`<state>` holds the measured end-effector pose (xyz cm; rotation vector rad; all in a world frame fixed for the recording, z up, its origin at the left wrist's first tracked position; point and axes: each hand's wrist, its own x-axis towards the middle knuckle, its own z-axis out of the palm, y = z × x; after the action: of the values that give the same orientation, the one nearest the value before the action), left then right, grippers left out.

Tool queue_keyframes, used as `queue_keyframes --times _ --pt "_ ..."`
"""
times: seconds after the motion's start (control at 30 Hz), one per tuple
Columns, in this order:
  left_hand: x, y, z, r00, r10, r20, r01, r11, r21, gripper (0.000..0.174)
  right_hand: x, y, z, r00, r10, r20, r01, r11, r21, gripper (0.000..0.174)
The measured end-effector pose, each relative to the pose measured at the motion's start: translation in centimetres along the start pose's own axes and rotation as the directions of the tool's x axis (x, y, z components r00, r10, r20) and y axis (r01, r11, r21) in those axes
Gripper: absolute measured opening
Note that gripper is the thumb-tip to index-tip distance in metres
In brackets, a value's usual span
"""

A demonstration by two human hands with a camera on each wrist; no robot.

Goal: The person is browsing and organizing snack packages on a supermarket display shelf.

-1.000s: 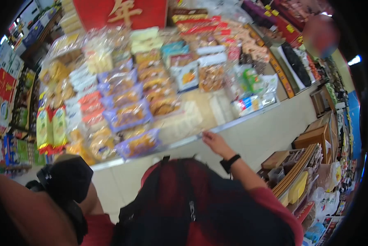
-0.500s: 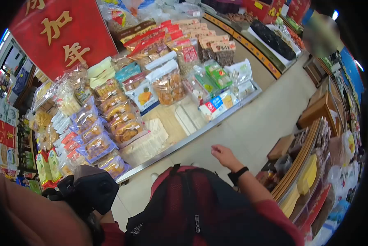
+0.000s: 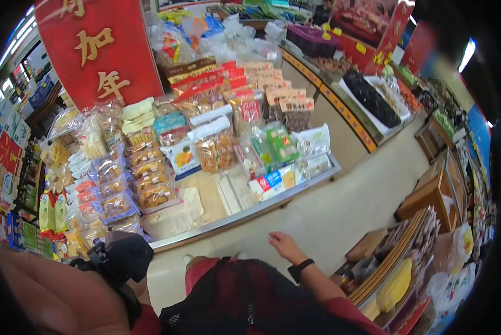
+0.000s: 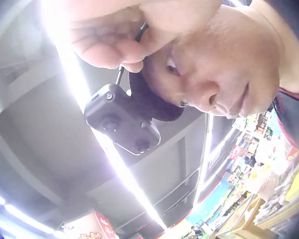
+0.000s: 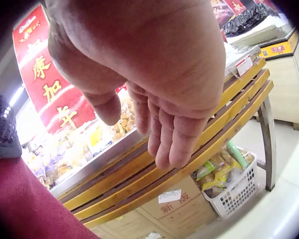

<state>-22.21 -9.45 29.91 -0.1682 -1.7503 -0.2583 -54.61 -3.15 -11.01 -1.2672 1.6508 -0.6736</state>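
My left hand [image 3: 55,296] is raised close to the head camera and fills the lower left of the head view, blurred. In the left wrist view, the curled fingers of that hand [image 4: 114,42] hold the thin dark stem of a black head camera [image 4: 122,119], beside the brim of a dark cap [image 4: 159,102]. My right hand [image 3: 286,245] hangs in front of the display table's metal edge [image 3: 233,219], holding nothing. In the right wrist view, the fingers of this right hand [image 5: 154,74] are relaxed and point down, overlapping the table's wooden slats [image 5: 209,144].
Packaged snacks stand in rows on the table, among them boxed biscuits [image 3: 277,181] and purple-wrapped packs [image 3: 116,206]. Behind them rises a red sign [image 3: 96,50]. Shelving with a yellow item [image 3: 395,285] stands at right. A white basket [image 5: 236,191] sits under the table.
The head view has swung, so the goods moved leftward first and then shifted only slightly. My right hand now appears lower, farther from the table edge. The left hand stays raised.
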Motion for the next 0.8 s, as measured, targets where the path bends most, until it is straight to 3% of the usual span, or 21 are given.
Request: queue_keyframes --times 0.23,0.3,0.43,0.73,0.8 --pt "0.5 0.7 -0.2 1.000 0.003 0.016 -0.004 0.998 0.063 0.050 2.5 -2.5 -0.5 0.996 -0.006 0.087 0.006 1.000 -0.002 0.039" --pt "0.8 0.9 -0.8 0.999 -0.003 0.035 0.000 0.997 0.076 0.052 3.5 -2.5 -0.1 0.996 -0.077 0.052 0.077 0.997 0.000 0.040" --pt "0.9 1.2 -2.1 0.998 -0.031 0.053 0.025 0.994 0.105 0.057 4.6 -3.6 0.4 0.995 -0.062 0.075 0.059 0.997 0.042 0.039" --pt "2.1 -0.6 -6.0 0.995 -0.023 0.099 0.011 0.992 0.123 0.067 8.5 -7.5 0.8 0.997 -0.077 -0.018 0.077 0.996 0.036 0.036" --pt "2.2 -1.2 -6.7 0.994 -0.029 0.108 0.015 0.991 0.136 0.069 9.8 -8.1 1.3 0.986 -0.116 -0.117 0.118 0.993 0.007 0.033"
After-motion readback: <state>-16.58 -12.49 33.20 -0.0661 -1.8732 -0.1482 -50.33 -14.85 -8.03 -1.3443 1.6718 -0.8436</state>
